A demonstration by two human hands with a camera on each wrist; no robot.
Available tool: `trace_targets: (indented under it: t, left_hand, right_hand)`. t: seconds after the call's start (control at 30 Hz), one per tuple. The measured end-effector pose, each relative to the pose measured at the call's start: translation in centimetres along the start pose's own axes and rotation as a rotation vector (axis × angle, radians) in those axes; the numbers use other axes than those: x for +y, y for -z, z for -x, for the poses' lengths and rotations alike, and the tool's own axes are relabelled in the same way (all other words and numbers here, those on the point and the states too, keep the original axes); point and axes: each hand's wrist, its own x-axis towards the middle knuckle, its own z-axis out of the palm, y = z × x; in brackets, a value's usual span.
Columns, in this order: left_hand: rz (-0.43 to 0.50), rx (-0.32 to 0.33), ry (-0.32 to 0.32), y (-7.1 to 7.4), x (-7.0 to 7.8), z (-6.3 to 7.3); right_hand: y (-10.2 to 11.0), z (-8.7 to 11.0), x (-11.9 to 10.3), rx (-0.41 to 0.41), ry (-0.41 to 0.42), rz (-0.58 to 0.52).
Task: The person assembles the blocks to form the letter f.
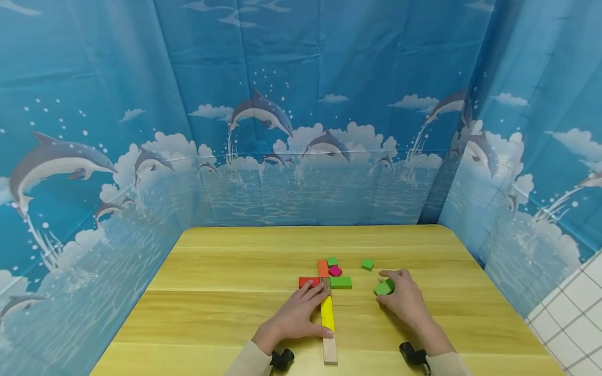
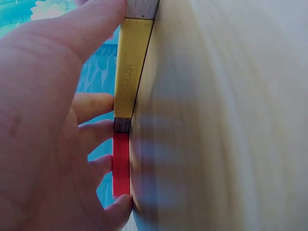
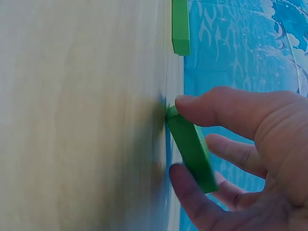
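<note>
A row of flat wooden blocks runs away from me in the head view: a plain block [image 1: 330, 352], a yellow block [image 1: 327, 314], a brown block [image 1: 325, 285] and an orange block [image 1: 322, 268]. A red block [image 1: 308, 282] and a green block [image 1: 341, 282] flank the brown one. My left hand [image 1: 297, 314] lies spread over the row's left side, its thumb at the yellow and plain blocks, its fingertips on the brown and red ones. To the right, my right hand [image 1: 407, 300] pinches a green block [image 3: 192, 149], which tilts against the tabletop.
A small green block [image 1: 332, 261] and a magenta block [image 1: 335, 271] lie beside the orange one. Another green block [image 1: 367, 265] sits farther right. Behind the wooden table [image 1: 211, 271] hangs a blue dolphin-print curtain [image 1: 301, 193].
</note>
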Motion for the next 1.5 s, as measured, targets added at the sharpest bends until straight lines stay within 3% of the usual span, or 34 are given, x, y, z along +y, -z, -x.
trace_targets:
  t: [0.4, 1.0, 1.5]
  left_hand:
    - [0.016, 0.007, -0.002, 0.5, 0.0, 0.3]
    - [0.008, 0.008, -0.013, 1.0, -0.2, 0.6]
    - [0.022, -0.003, -0.005, 0.8, 0.4, 0.9]
  right_hand:
    - [-0.2, -0.4, -0.2, -0.019, -0.008, -0.063]
    - [-0.8, -0.3, -1.5, 0.017, 0.05, -0.197]
    - [-1.5, -0.7, -2.6, 0.017, 0.073, -0.185]
